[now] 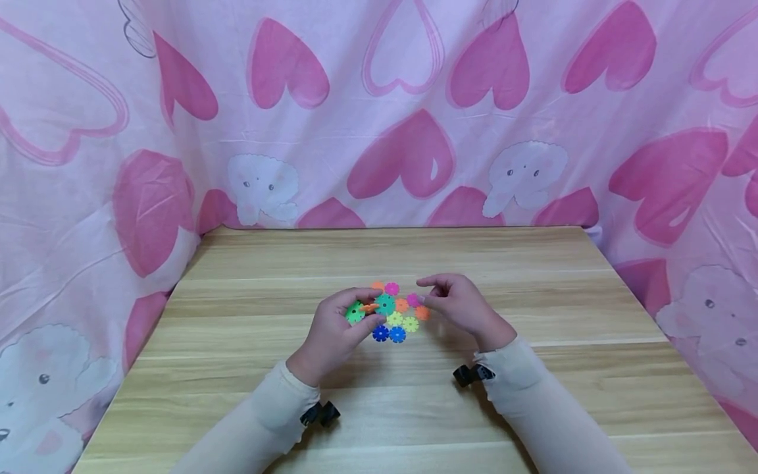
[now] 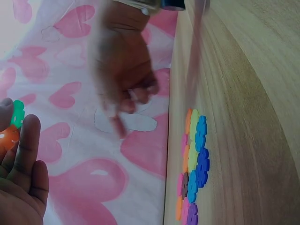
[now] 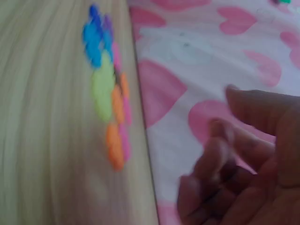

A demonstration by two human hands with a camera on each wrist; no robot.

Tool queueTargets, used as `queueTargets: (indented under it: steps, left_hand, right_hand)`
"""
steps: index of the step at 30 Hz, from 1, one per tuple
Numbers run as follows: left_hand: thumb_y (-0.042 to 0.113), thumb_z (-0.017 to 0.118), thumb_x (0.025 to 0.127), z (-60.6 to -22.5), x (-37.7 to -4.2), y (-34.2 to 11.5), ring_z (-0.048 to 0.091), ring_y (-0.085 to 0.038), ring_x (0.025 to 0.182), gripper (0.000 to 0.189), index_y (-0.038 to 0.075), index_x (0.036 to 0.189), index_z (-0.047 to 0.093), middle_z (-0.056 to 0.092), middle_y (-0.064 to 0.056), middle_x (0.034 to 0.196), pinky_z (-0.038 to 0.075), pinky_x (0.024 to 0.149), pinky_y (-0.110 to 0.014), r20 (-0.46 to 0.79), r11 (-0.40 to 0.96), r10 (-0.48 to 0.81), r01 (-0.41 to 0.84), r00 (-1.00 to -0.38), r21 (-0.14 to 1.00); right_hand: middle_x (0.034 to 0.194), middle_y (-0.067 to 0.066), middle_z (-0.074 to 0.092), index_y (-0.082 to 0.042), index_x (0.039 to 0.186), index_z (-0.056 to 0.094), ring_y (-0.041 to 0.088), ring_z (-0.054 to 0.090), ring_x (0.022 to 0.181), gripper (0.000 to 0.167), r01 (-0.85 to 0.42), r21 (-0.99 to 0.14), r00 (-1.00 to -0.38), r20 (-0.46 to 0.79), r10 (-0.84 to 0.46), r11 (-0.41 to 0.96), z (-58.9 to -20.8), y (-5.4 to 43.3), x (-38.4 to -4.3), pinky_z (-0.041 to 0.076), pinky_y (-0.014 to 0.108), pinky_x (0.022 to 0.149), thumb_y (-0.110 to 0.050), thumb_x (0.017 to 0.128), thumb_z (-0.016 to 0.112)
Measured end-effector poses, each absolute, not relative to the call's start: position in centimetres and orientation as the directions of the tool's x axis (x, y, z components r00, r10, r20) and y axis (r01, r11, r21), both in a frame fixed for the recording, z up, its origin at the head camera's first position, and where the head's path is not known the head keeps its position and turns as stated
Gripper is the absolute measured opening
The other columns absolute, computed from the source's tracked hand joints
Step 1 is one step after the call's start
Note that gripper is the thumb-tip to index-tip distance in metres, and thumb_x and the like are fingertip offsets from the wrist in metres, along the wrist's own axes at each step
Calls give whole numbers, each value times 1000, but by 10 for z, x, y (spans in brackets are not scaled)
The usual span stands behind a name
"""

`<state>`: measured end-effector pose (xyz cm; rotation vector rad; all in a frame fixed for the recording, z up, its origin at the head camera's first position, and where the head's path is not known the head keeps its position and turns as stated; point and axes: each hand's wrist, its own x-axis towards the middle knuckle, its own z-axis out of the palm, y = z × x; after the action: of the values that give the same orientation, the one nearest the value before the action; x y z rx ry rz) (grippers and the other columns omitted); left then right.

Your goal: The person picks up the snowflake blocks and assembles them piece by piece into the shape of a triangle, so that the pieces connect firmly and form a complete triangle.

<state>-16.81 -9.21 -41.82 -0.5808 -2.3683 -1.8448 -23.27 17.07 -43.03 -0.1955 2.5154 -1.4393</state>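
My left hand (image 1: 334, 332) pinches a small joined piece of plastic snowflake discs above the table. The piece has a green disc (image 1: 385, 304) at its right, an orange disc (image 1: 370, 308) set edge-on in the middle and another green disc (image 1: 354, 312) at its left. In the left wrist view, fingers partly cover the orange disc (image 2: 9, 137). My right hand (image 1: 468, 306) is a little to the right, raised, thumb and index finger apart, its other fingers loosely curled. Nothing shows between its fingers in the right wrist view, where the hand (image 3: 243, 168) is blurred.
Loose snowflake discs lie flat in a cluster beneath and between the hands: yellow ones (image 1: 410, 324), blue ones (image 1: 397, 334), orange ones (image 1: 422, 313) and a pink one (image 1: 391, 288), among others. The wooden table (image 1: 266, 263) meets a pink heart-print curtain (image 1: 403, 158) behind and at both sides.
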Motion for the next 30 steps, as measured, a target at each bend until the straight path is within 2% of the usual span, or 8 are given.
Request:
queueTargets:
  steps: [5,11,14,18,22,25,30]
  left_hand:
    - [12,82,93,-419,-169,-92,74,-19,98,35,9,127,73,74,-8,119,63,83,-26,310,200,255,363,-916,910]
    - [12,81,93,-418,-169,-92,73,-18,98,34,9,126,74,74,-8,118,63,83,-26,317,204,262,374,-911,905]
    - [12,81,93,-418,-169,-92,73,-18,98,33,9,126,74,74,-8,118,62,84,-25,310,211,265,368,-913,906]
    - [13,81,93,-418,-169,-92,73,-18,98,33,9,126,73,73,-7,118,63,84,-26,303,224,264,364,-916,904]
    - [12,81,93,-419,-169,-92,73,-17,97,34,9,126,73,73,-8,117,63,83,-26,305,224,264,365,-915,904]
    - [11,81,93,-418,-169,-92,73,-18,96,33,8,125,73,74,-8,116,63,82,-27,307,215,268,367,-913,905]
    - [10,81,93,-418,-169,-92,73,-18,96,32,7,124,74,74,-8,116,64,82,-29,307,213,271,367,-912,905]
  right_hand:
    - [99,10,65,-14,127,76,24,58,79,31,136,-794,-934,-302,-192,592,-441,174,-237,51,32,65,-18,96,77]
    - [108,10,64,-20,120,79,23,51,71,27,217,-757,-910,-386,-154,617,-448,176,-238,44,30,60,-14,94,79]
    - [117,9,65,-21,121,79,26,52,76,30,222,-747,-902,-401,-160,627,-450,177,-238,45,30,61,-11,93,80]
    - [123,7,65,-20,115,80,28,54,89,27,190,-721,-902,-396,-171,666,-450,178,-238,48,31,66,-9,90,81]
    - [114,8,65,-19,111,79,28,55,96,26,152,-696,-908,-379,-179,702,-450,177,-238,50,32,72,-7,89,82]
    - [105,9,63,-19,111,77,29,56,94,28,129,-686,-909,-371,-192,716,-451,176,-238,50,33,72,-4,88,82]
    - [98,9,62,-17,101,70,28,58,89,26,73,-654,-905,-360,-225,753,-452,175,-236,51,34,70,0,85,82]
